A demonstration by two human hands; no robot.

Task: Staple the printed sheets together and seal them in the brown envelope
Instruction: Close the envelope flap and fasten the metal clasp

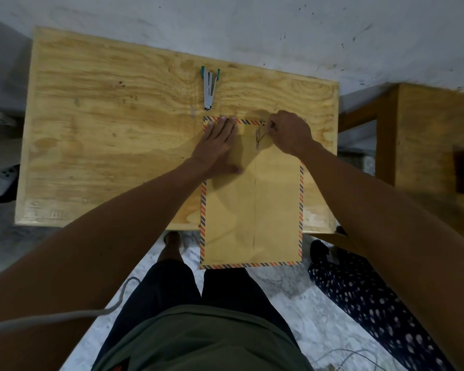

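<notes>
A brown envelope [252,210] with a red and blue striped border lies on the wooden table [105,135], its near end hanging over the front edge. My left hand [220,145] lies flat on its upper left part, fingers spread. My right hand [289,132] pinches the thin string [259,136] of the envelope's clasp near the top edge. A silver stapler [210,88] with teal ends rests on the table just beyond the envelope. The printed sheets are not visible.
A second wooden piece of furniture [426,135] stands to the right. A spotted dark cloth [373,303] lies on the marble floor at lower right. A grey cable [65,317] crosses the lower left. A white controller [4,178] sits left of the table.
</notes>
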